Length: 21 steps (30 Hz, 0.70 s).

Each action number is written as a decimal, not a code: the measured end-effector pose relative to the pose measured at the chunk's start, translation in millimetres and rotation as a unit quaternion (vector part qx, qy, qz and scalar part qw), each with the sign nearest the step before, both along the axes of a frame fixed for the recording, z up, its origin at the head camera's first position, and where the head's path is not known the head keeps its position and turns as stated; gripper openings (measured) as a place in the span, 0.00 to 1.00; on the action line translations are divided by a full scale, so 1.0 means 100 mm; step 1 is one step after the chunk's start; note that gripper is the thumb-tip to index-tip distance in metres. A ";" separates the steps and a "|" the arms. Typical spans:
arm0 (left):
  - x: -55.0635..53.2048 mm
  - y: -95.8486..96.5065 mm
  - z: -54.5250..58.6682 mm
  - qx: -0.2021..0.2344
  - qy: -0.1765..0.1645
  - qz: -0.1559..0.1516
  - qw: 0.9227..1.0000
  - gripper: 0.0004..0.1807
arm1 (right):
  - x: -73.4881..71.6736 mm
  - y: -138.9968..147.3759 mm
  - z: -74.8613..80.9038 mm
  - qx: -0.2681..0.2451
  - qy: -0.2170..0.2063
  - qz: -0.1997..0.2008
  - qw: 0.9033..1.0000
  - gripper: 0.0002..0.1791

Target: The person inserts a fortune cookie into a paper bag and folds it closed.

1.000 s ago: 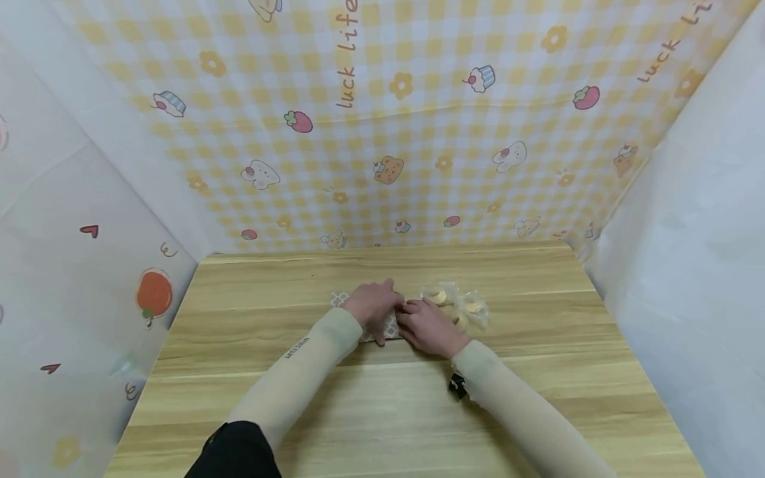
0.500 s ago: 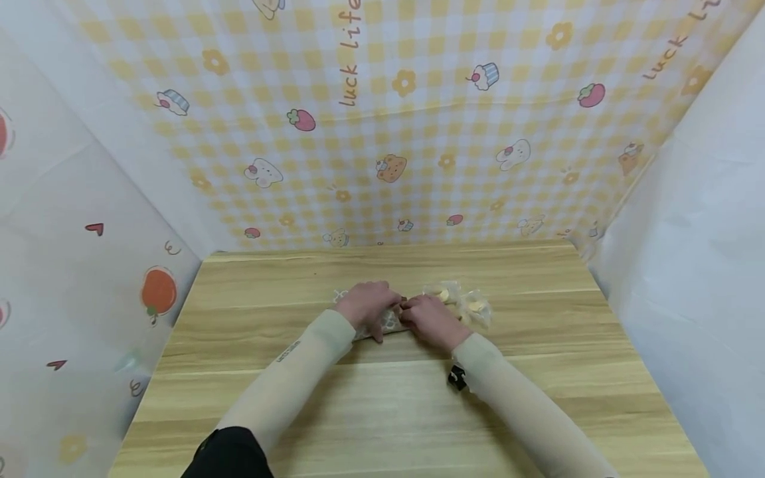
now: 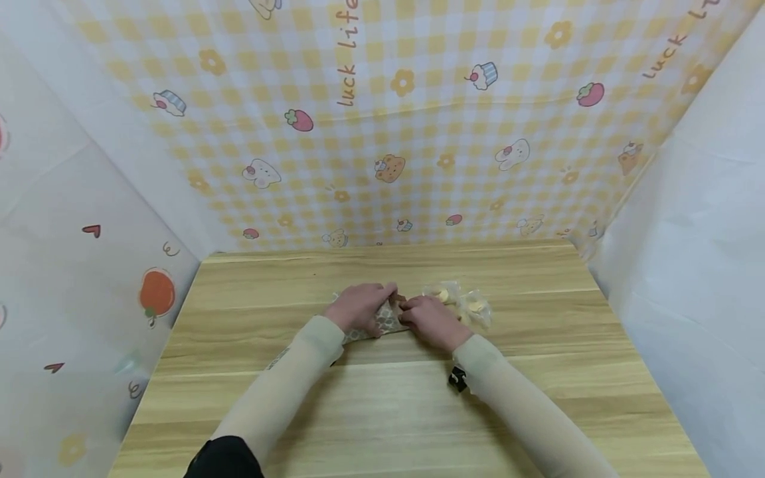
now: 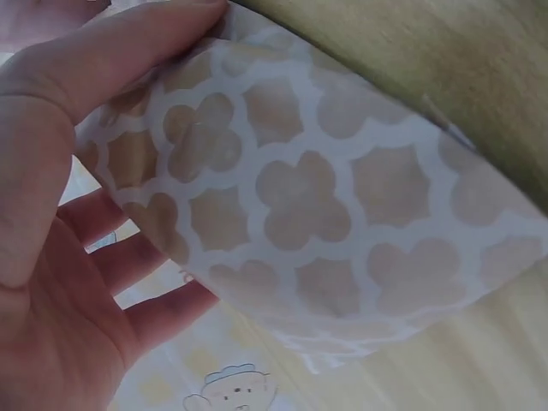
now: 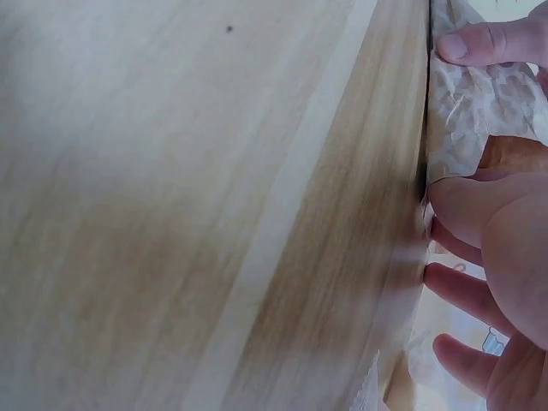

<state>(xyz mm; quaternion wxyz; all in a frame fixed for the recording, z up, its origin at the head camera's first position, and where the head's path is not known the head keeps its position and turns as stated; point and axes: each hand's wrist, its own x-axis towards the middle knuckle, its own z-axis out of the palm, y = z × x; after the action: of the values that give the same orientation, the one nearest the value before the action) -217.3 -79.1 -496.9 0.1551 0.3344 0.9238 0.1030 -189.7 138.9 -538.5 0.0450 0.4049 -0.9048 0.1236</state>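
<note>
A paper bag [image 3: 388,320] with a white quatrefoil pattern on brown lies low over the table in the head view. My left hand [image 3: 356,307] holds its left part. In the left wrist view the thumb lies over the patterned face of the bag [image 4: 304,201], with the fingers on the other side. My right hand [image 3: 433,322] pinches the bag's right end, where plain brown paper shows. The right wrist view has the thumb at the bag's lower corner [image 5: 458,163], the other fingers spread behind it. What is inside the bag is hidden.
Several small clear packets [image 3: 476,305] with pale yellow pieces inside lie just beyond the right hand, partly covered by it. A wood-grain table [image 3: 382,411] bears everything. Behind it hangs a checked cloth [image 3: 352,146], with white sheets at both sides.
My left hand has slid left along the bag, uncovering more of the pattern. The bag has turned slightly, its left end nearer, and brown paper shows at its right end. The right hand barely moved.
</note>
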 end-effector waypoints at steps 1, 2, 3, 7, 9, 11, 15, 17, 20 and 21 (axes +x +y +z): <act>0.00 -0.01 -0.01 0.002 -0.005 0.009 1.000 0.51 | 0.00 0.00 0.00 0.001 0.000 -0.001 1.000 0.05; 0.00 -0.01 -0.02 0.006 -0.010 0.018 1.000 0.54 | 0.00 0.00 0.00 0.002 0.001 -0.003 1.000 0.05; 0.01 -0.02 -0.02 0.008 -0.015 0.026 1.000 0.57 | 0.01 0.00 0.00 0.002 0.001 -0.004 1.000 0.05; 0.03 -0.06 -0.05 -0.003 -0.022 0.045 0.999 0.58 | 0.01 0.01 0.00 0.000 -0.002 -0.002 1.000 0.05; 0.03 -0.08 -0.07 -0.013 -0.018 0.046 0.999 0.53 | 0.01 0.01 0.00 -0.002 -0.007 -0.002 1.000 0.05; 0.04 -0.09 -0.08 -0.020 -0.012 0.051 0.998 0.50 | 0.01 0.01 0.00 -0.002 -0.009 -0.003 1.000 0.05; 0.03 -0.11 -0.12 -0.023 -0.005 0.062 0.998 0.49 | 0.01 0.02 -0.02 -0.005 -0.009 -0.004 1.000 0.05; 0.03 -0.12 -0.13 -0.019 -0.004 0.063 0.998 0.50 | 0.01 0.02 -0.02 -0.008 -0.007 -0.002 1.000 0.05; 0.03 -0.14 -0.13 -0.015 -0.003 0.061 0.998 0.51 | 0.02 0.02 -0.01 -0.009 -0.006 -0.002 1.000 0.06; 0.03 -0.14 -0.13 -0.013 -0.003 0.059 0.998 0.51 | 0.03 0.01 -0.01 -0.007 -0.008 -0.004 1.000 0.07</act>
<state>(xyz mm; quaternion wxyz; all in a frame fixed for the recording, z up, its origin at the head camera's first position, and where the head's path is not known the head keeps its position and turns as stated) -214.4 -93.4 -510.0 0.1559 0.2768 0.9429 0.1005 -186.6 140.3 -539.2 0.0414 0.4000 -0.9059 0.1328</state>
